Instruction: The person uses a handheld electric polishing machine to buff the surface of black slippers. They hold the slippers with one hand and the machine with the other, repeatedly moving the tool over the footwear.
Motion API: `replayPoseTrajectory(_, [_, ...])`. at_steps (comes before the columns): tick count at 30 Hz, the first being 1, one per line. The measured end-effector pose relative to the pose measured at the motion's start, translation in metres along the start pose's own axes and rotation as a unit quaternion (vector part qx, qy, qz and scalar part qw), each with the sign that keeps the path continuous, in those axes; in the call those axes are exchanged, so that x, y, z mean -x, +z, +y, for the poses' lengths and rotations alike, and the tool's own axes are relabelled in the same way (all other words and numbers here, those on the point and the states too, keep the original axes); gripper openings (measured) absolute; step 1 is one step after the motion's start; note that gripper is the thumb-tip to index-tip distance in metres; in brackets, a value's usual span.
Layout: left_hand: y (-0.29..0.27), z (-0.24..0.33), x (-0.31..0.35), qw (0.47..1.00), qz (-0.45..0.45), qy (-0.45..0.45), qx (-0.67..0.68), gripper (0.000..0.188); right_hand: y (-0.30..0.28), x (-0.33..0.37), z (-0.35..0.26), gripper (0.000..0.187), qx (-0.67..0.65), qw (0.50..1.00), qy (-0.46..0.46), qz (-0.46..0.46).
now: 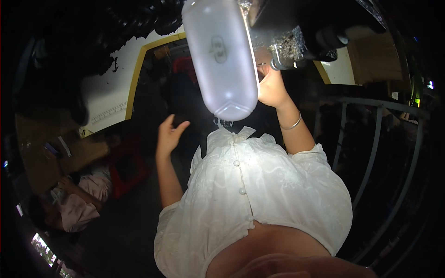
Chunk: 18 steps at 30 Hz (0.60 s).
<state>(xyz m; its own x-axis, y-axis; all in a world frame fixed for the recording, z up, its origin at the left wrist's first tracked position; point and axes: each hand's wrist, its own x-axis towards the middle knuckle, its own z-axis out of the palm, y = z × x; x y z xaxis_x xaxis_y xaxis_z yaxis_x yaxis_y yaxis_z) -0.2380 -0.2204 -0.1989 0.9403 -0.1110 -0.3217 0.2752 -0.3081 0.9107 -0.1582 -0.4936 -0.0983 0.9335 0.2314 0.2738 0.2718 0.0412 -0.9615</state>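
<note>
A large pale, frosted piece with a rounded end (220,69) hangs over the upper middle, brightly lit. My left hand (170,134) is to its lower left, holding nothing, with thumb and fingers apart. Raised on the other side, my right hand (272,85) wears a bangle on its wrist. That hand lies close against the pale piece's right edge, which hides part of its fingers, so their grip is unclear. Just above it is a small grey round fitting (276,64), beside shiny, speckled clear wrapping (288,46).
A white tabletop with yellow edging (109,88) lies at the left, with black fluffy material (134,21) above it. A red stool (129,164) and a seated person in pink (83,201) are at lower left. Curved metal railings (376,139) stand at the right.
</note>
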Motion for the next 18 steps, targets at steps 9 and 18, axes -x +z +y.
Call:
replayPoseTrajectory(9, [0.139,-0.044,-0.051,0.938,-0.314,0.072,-0.128,0.031,0.005,0.006,0.005,0.056,0.281,0.957,0.011,0.066])
replayPoseTrajectory(18, [0.125,0.014,-0.051,0.974,-0.218,0.055,-0.026,0.03,-0.094,0.015,-0.123,0.031,0.273,0.81,-0.302,0.422])
